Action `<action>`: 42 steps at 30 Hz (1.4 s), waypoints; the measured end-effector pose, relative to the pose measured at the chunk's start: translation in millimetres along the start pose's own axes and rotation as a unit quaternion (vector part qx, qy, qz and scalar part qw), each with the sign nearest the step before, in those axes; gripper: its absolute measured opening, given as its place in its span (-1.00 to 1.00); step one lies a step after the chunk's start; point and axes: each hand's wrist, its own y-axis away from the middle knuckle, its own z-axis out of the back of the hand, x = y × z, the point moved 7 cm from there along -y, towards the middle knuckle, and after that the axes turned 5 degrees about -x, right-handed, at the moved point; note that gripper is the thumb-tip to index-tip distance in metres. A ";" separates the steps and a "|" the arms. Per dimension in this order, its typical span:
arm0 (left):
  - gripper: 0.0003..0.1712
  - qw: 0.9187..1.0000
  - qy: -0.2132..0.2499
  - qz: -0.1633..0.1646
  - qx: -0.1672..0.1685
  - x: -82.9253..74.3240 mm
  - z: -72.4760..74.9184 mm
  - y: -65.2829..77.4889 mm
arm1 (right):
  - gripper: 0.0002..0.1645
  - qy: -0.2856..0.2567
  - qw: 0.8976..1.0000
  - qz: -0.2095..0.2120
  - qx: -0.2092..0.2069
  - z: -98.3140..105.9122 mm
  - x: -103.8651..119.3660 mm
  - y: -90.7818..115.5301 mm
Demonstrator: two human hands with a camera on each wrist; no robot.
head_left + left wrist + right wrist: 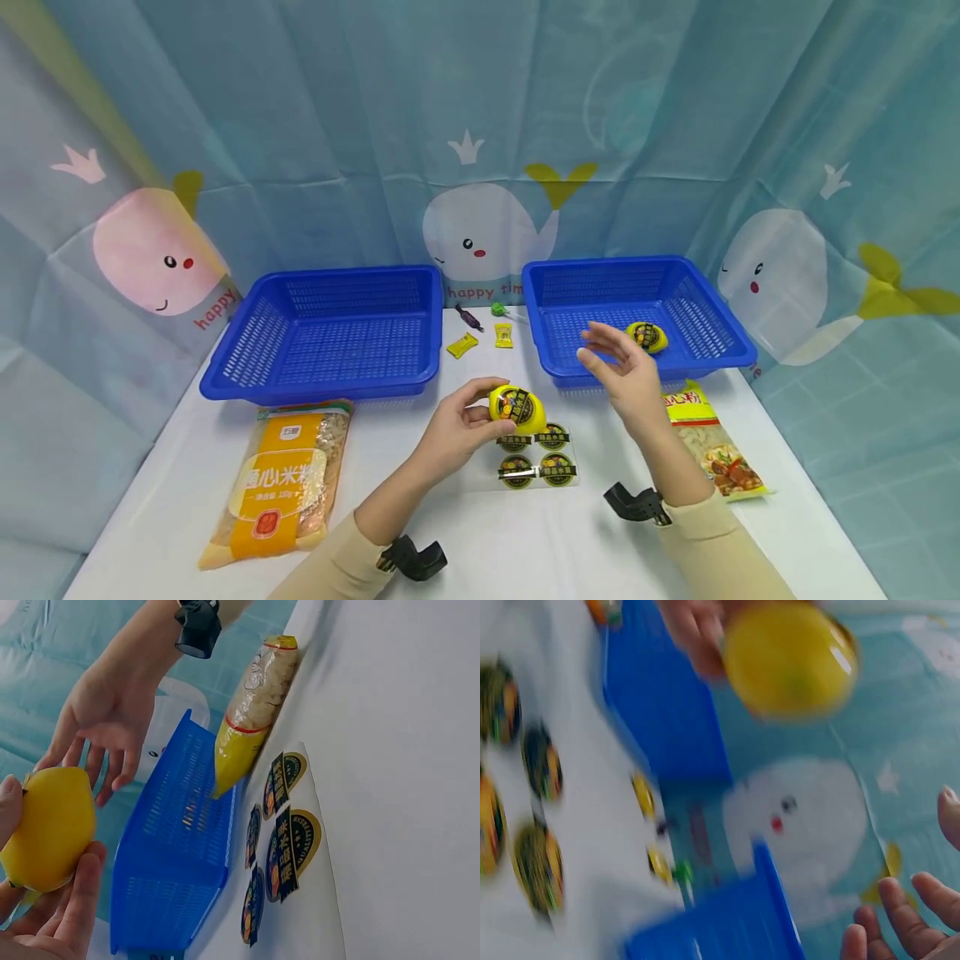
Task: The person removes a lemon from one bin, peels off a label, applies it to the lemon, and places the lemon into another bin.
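Note:
My left hand (452, 431) holds a yellow lemon (516, 407) between thumb and fingers, above a clear sheet of round dark stickers (516, 470). A black-and-gold sticker shows on the lemon's side in the head view. From the left wrist, the lemon (49, 829) shows a plain yellow side. To its right, my right hand (626, 379) is raised in front of the right blue basket (558, 354), fingers loosely bent with nothing in them. Inside that basket lies a second stickered lemon (648, 337), partly behind the right hand.
The left blue basket (318, 392) stands at the back left. Wrapped yellow candies (462, 345), a dark candy (469, 318) and a green lollipop (498, 309) lie between the baskets. Pasta bags flank the hands: an orange one (277, 483) left, a yellow-topped one (716, 446) right.

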 end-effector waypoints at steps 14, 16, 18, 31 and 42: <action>-0.34 1.000 -0.015 0.004 -0.022 0.6 2.3 -3.9 | -0.22 0.220 0.973 -0.025 -0.065 151.5 -23.3 -26.8; -0.34 1.000 -0.016 0.007 -0.024 1.0 1.7 -4.6 | -0.19 0.238 0.967 -0.041 -0.076 169.4 -30.7 -28.2; -0.34 1.000 -0.018 0.009 -0.024 1.3 0.9 -5.6 | -0.15 0.249 0.963 -0.064 -0.083 184.2 -39.5 -29.0; -0.38 0.996 -0.049 0.023 -0.067 3.9 -1.3 -19.8 | 0.20 0.236 0.952 -0.193 -0.019 210.2 -93.4 -31.9; -0.38 0.978 -0.161 -0.038 -0.126 -15.0 -10.1 -57.0 | 0.17 0.100 0.976 -0.195 0.002 197.1 -108.4 -36.8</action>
